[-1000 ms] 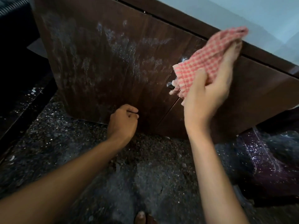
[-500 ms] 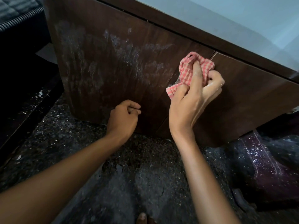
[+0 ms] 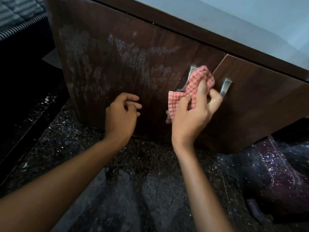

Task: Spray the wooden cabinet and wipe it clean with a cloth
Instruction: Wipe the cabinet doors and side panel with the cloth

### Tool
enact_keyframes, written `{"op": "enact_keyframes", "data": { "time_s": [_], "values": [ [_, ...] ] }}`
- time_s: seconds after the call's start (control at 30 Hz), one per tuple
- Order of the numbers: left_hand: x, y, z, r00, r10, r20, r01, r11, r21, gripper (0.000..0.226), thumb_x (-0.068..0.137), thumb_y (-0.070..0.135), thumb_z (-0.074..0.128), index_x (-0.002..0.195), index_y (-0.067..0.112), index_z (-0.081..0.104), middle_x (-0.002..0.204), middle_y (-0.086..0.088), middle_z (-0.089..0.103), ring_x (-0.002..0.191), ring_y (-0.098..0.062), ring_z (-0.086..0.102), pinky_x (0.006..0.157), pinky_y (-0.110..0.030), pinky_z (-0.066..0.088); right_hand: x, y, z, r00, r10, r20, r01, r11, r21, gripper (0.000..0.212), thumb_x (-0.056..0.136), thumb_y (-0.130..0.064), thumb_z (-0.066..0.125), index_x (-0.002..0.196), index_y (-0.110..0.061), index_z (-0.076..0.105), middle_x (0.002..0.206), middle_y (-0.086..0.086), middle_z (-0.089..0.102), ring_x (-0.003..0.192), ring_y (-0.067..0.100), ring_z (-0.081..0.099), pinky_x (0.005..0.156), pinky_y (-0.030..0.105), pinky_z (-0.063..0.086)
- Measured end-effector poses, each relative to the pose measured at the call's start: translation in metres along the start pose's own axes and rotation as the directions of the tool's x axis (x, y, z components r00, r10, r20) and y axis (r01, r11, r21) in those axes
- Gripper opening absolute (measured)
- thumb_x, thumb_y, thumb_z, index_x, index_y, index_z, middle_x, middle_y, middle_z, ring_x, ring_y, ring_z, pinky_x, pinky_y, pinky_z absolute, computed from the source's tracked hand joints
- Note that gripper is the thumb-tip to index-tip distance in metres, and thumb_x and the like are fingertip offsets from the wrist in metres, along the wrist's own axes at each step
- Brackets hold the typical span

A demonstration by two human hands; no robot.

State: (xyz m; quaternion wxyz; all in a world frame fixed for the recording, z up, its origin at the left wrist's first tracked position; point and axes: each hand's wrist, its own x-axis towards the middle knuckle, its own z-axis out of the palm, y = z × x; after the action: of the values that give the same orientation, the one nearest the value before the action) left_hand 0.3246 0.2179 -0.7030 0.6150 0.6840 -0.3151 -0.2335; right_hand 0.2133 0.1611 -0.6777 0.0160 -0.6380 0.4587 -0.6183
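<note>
The dark wooden cabinet (image 3: 117,67) fills the upper view; its left door is streaked with whitish spray residue. Two metal handles flank the door seam, the left handle (image 3: 190,72) and the right handle (image 3: 225,87). My right hand (image 3: 192,118) grips a bunched red-and-white checked cloth (image 3: 197,84) and presses it against the left handle, partly covering it. My left hand (image 3: 122,114) hovers by the lower part of the left door, fingers loosely curled, holding nothing. No spray bottle is in view.
Speckled dark stone floor (image 3: 133,190) lies below the cabinet. A dark glittery maroon object (image 3: 280,174) sits at the lower right under the cabinet edge. A grey quilted mattress edge (image 3: 18,15) is at the upper left. The cabinet's pale top (image 3: 234,19) runs across the upper right.
My right hand came down from above the cabinet top, bunched the cloth and brought it onto the left door handle. My left hand loosened from a fist and rose slightly.
</note>
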Motion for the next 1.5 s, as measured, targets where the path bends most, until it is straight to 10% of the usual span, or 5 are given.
{"op": "enact_keyframes", "data": {
  "time_s": [0.3, 0.63, 0.83, 1.17, 1.5],
  "values": [
    [0.014, -0.009, -0.028, 0.999, -0.016, -0.051, 0.016, 1.000, -0.006, 0.024, 0.094, 0.007, 0.040, 0.090, 0.020, 0.060, 0.081, 0.007, 0.066, 0.064, -0.007, 0.062, 0.059, -0.020, 0.044, -0.054, 0.039, 0.017, 0.993, 0.038, 0.109, -0.035, 0.999, -0.029, 0.041, 0.083, -0.004, 0.048, 0.122, -0.001, 0.061, 0.111, 0.024, 0.049, 0.100, 0.035, 0.054, 0.087, 0.041, 0.048],
    [0.020, -0.020, -0.052, 0.995, -0.038, -0.094, 0.042, 0.999, 0.034, 0.029, 0.094, 0.007, 0.039, 0.083, 0.026, 0.058, 0.082, 0.005, 0.067, 0.065, -0.008, 0.062, 0.060, -0.023, 0.045, -0.107, 0.068, 0.025, 0.916, -0.002, 0.401, 0.115, 0.960, -0.257, 0.052, 0.084, -0.012, 0.039, 0.136, -0.017, 0.035, 0.117, 0.028, 0.049, 0.101, 0.040, 0.050, 0.082, 0.038, 0.043],
    [0.029, -0.023, -0.073, 0.976, -0.003, -0.216, 0.010, 0.999, 0.034, 0.035, 0.092, 0.006, 0.040, 0.071, 0.029, 0.055, 0.076, 0.010, 0.064, 0.062, -0.008, 0.062, 0.059, -0.024, 0.046, -0.145, 0.100, 0.027, 0.678, -0.043, 0.734, 0.400, 0.859, -0.319, 0.087, 0.058, 0.001, 0.081, 0.131, -0.022, 0.040, 0.116, 0.017, 0.036, 0.095, 0.032, 0.039, 0.044, 0.036, 0.051],
    [0.051, -0.058, -0.120, 0.852, -0.250, -0.459, 0.291, 0.957, 0.019, 0.028, 0.087, 0.007, 0.041, 0.075, 0.028, 0.054, 0.083, 0.004, 0.065, 0.086, -0.025, 0.065, 0.085, -0.040, 0.053, -0.133, 0.085, 0.053, 0.422, -0.512, 0.748, 0.781, 0.625, -0.013, 0.038, 0.084, -0.018, 0.041, 0.115, -0.011, 0.062, 0.104, 0.013, 0.040, 0.083, 0.029, 0.043, 0.063, 0.034, 0.048],
    [0.055, -0.073, -0.119, 0.891, -0.446, -0.083, 0.448, 0.894, 0.010, 0.043, 0.093, -0.008, 0.031, 0.128, 0.006, 0.052, 0.136, -0.012, 0.050, 0.129, -0.027, 0.044, 0.108, -0.043, 0.032, -0.145, 0.083, 0.084, 0.090, -0.653, 0.752, 0.900, 0.377, 0.220, 0.036, 0.087, -0.016, 0.041, 0.111, -0.002, 0.063, 0.113, 0.012, 0.044, 0.094, 0.028, 0.041, 0.079, 0.038, 0.031]
  ]
}}
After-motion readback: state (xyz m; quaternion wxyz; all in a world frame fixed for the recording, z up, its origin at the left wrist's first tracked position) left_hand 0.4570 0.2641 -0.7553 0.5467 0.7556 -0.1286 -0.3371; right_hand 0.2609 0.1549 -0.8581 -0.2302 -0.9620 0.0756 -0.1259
